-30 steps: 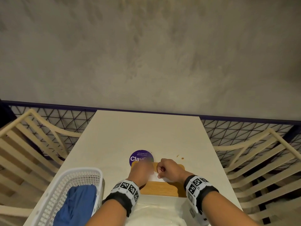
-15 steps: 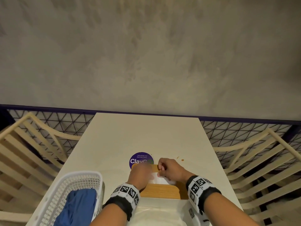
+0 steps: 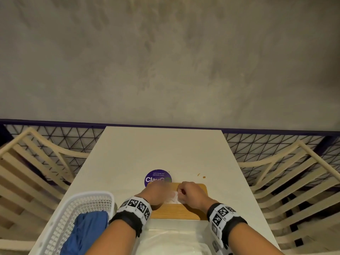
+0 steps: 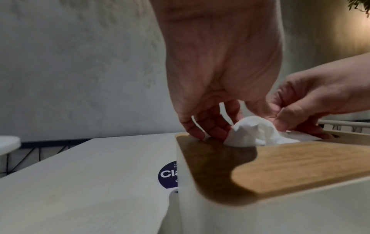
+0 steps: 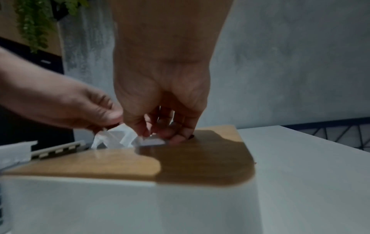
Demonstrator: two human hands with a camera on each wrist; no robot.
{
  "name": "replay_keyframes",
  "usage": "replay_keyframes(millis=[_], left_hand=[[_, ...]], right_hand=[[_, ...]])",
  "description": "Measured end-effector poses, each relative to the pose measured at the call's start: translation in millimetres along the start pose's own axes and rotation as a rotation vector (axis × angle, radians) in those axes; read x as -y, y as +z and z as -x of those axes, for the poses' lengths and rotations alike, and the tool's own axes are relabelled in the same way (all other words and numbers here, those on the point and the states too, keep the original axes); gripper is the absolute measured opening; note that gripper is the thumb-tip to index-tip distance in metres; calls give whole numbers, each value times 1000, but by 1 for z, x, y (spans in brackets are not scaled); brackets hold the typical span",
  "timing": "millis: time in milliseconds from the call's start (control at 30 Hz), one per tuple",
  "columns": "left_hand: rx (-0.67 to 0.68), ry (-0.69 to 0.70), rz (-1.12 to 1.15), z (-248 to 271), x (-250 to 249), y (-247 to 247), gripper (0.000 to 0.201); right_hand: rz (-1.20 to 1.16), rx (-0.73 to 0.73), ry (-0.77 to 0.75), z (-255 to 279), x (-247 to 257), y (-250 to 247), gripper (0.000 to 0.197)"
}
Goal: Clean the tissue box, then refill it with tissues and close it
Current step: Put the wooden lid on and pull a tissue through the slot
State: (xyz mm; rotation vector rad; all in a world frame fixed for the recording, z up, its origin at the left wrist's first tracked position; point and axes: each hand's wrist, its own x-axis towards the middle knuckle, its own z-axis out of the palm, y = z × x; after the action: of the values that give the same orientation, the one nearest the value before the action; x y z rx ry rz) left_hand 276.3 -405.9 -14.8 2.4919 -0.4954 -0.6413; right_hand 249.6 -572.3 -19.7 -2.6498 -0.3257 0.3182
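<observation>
The white tissue box [image 3: 176, 224] stands near the table's front edge with its wooden lid [image 3: 174, 213] lying flat on top. A white tissue [image 4: 252, 131] bunches up out of the lid's slot. My left hand [image 3: 156, 192] reaches down at the slot's left end, fingertips [image 4: 198, 134] on the lid, curled against the tissue. My right hand [image 3: 191, 194] pinches the tissue [image 5: 114, 137] from the right side, its fingertips [image 5: 144, 134] at the slot. Both hands hide most of the slot in the head view.
A white plastic basket [image 3: 82, 203] holding a blue cloth [image 3: 88, 229] sits at the front left. A purple round sticker [image 3: 158, 178] lies just beyond the box, with orange crumbs [image 3: 201, 176] to its right. Slatted chairs [image 3: 294, 181] flank the table. A clear plastic pack [image 3: 174, 243] lies nearest me.
Both hands stay at the slot. The right hand has shifted slightly and more white tissue shows between the hands.
</observation>
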Motion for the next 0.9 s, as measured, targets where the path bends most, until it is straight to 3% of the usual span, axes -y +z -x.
replay_keyframes(millis=[133,233,367,467,600,767,833,900], left_hand=[[-176,37,-36,9,4,7,31],[-270,77,-82,12,3,9,25],[-291,69,-67,16,1,10,16],[-309,66,-74,17,0,8,15],[-316,53,-66,16,-3,7,21],[-311,42,-115,7,2,13,28],[-299,37,-143,5,4,15,29],[-302,45,-137,4,6,16,30]], right_hand=[[-124,101,40,-8,-6,-9,34],[-196,69,69,-11,-8,-11,37],[-226,-60,47,2,-4,-3,26],[-91,-91,50,11,2,6,41],[14,-125,84,6,4,0,14],[5,-21,71,5,2,-11,26],[-12,-51,56,8,3,-10,24],[66,-105,42,13,7,-4,34]])
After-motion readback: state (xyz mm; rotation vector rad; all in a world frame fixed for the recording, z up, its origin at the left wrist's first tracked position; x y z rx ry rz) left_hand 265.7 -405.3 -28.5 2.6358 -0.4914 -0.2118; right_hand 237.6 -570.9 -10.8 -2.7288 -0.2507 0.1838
